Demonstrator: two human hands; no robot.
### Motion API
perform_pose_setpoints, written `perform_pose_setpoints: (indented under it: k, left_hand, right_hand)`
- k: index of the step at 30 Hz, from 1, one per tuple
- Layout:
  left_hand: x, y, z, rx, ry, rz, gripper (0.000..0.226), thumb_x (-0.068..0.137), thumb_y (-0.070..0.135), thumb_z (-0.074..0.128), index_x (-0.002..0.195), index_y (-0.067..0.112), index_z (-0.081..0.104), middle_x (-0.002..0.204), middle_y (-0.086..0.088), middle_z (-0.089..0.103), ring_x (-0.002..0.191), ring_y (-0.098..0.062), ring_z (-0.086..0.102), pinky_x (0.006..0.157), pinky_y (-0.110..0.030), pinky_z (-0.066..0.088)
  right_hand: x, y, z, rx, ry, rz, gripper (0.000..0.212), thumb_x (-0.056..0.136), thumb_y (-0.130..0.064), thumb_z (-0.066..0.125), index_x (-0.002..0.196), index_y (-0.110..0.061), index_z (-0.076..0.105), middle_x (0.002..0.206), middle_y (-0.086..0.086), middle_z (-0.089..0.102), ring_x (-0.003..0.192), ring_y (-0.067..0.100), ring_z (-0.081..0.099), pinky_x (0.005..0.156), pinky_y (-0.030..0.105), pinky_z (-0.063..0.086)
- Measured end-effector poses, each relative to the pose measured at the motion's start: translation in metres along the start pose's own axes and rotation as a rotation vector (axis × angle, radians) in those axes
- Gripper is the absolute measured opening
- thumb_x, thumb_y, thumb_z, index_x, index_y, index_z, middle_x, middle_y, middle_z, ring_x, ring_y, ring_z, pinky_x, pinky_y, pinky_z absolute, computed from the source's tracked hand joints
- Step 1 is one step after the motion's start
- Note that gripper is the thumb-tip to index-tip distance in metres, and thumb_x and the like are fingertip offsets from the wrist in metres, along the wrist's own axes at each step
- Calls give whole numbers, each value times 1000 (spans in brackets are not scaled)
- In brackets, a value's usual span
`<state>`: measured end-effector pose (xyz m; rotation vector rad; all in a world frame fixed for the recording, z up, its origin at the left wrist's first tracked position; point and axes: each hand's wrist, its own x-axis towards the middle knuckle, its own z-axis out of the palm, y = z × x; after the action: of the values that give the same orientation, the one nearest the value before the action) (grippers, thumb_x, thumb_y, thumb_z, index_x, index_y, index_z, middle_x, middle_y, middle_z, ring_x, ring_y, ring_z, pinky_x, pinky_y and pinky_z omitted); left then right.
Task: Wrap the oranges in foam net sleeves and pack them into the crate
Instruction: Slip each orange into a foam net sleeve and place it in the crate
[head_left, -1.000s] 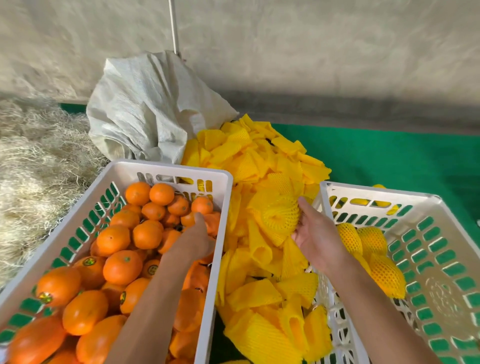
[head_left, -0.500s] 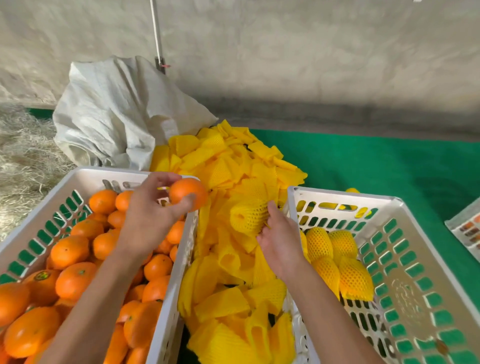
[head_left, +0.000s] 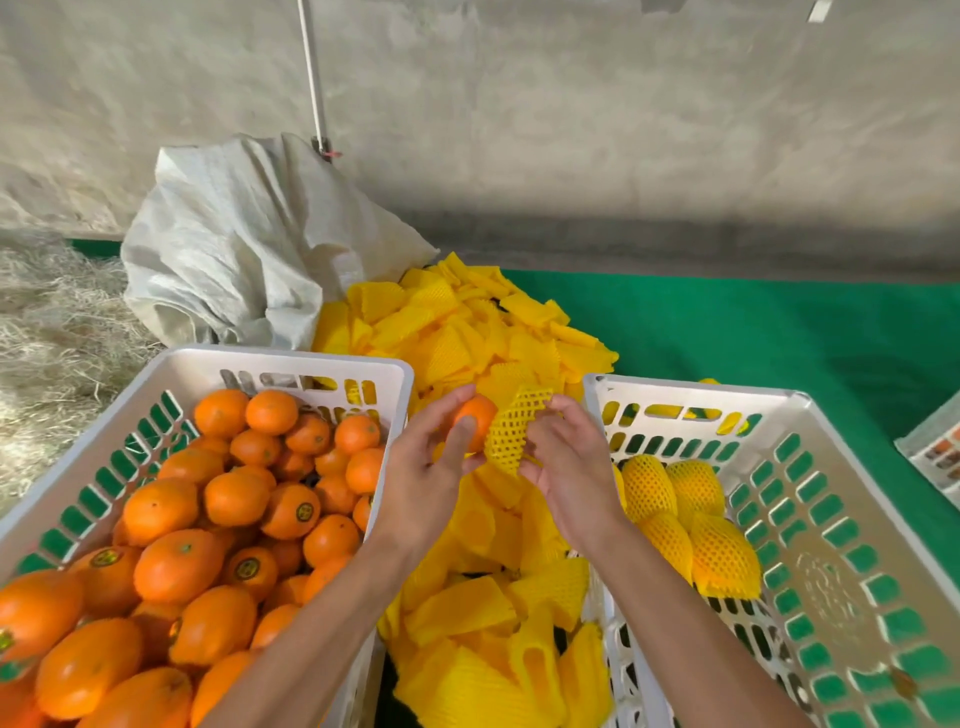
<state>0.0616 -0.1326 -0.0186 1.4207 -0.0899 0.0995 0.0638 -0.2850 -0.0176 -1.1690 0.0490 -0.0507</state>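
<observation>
My left hand (head_left: 423, 475) grips a bare orange (head_left: 475, 420) between thumb and fingers, above the gap between the two crates. My right hand (head_left: 569, 462) pinches a yellow foam net sleeve (head_left: 511, 431), held stretched right against the orange. The left white crate (head_left: 291, 364) holds several bare oranges (head_left: 218, 519). The right white crate (head_left: 691, 397) holds several oranges wrapped in yellow sleeves (head_left: 680, 519) at its left side.
A heap of loose yellow foam sleeves (head_left: 467, 332) fills the space between the crates and runs back to a crumpled white woven sack (head_left: 244, 244). Straw (head_left: 52, 332) lies at the left. Green matting (head_left: 779, 332) covers the floor at the right.
My left hand lifted an orange out of the left crate and carried it right. My right hand raised a sleeve from the heap to meet it.
</observation>
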Motion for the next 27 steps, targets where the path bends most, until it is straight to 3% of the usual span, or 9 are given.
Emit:
perform_pose_setpoints:
  k: [4,5,7,10,14,16,21,25,27]
  left_hand:
    - [-2,-1,2,-64,2,-134,36,105,28,58,140,22,60,126,9,66,102,5,68,78,-28,61]
    - [-3,-2,3,-86,-12,-188,42,100,40,64,139,26,59,131,12,64,105,8,67,84,-30,61]
    - [-6,-4,6,-26,-31,-221,62,83,57,78,136,30,59,134,10,62,117,-2,65,98,-39,58]
    - [-8,-10,11,36,-32,-205,60,80,38,87,132,27,59,129,-6,65,123,-26,64,103,-50,54]
    - [-2,-12,10,-170,22,-264,33,93,10,66,124,22,66,111,-9,70,93,-17,69,78,-37,59]
    - [2,-10,9,-329,44,-335,39,96,3,50,129,17,66,114,-12,70,99,-22,66,79,-38,53]
    - [6,-8,3,-496,24,-382,40,106,7,40,141,10,58,134,-19,67,120,-36,64,96,-46,53]
    - [10,-8,0,-518,51,-387,37,109,14,40,142,6,56,133,-21,67,125,-38,63,101,-49,50]
    - [12,-9,-1,-512,64,-405,36,110,18,40,141,6,56,134,-20,67,127,-36,63,101,-48,50]
  right_hand:
    - [-1,5,2,-276,61,-59,25,94,-14,71,109,-33,65,99,-4,70,82,9,68,64,27,55]
    - [-1,7,2,-357,74,-73,30,90,-19,76,112,-36,65,100,-3,67,78,10,66,63,28,53]
    - [0,12,-2,-561,83,-111,40,85,-29,82,120,-38,63,104,-3,61,79,14,64,63,32,52]
    - [1,17,-5,-780,32,-192,51,83,-31,82,128,-37,59,107,-10,52,83,14,64,61,32,53]
    - [-2,15,4,-1065,38,-303,60,69,-55,68,126,-43,52,102,-23,39,85,-1,48,62,22,43]
    - [-4,13,6,-1176,92,-328,66,66,-71,66,123,-45,48,110,-20,38,91,-1,49,65,27,48]
    - [-5,9,5,-1067,104,-300,80,60,-75,81,123,-42,44,118,-18,34,102,9,54,74,35,53]
    - [-4,11,8,-901,164,-285,83,57,-80,80,122,-50,39,119,-18,43,82,4,59,63,22,49]
    - [-2,12,8,-790,176,-282,81,59,-77,82,124,-47,42,120,-10,48,74,8,62,59,22,49]
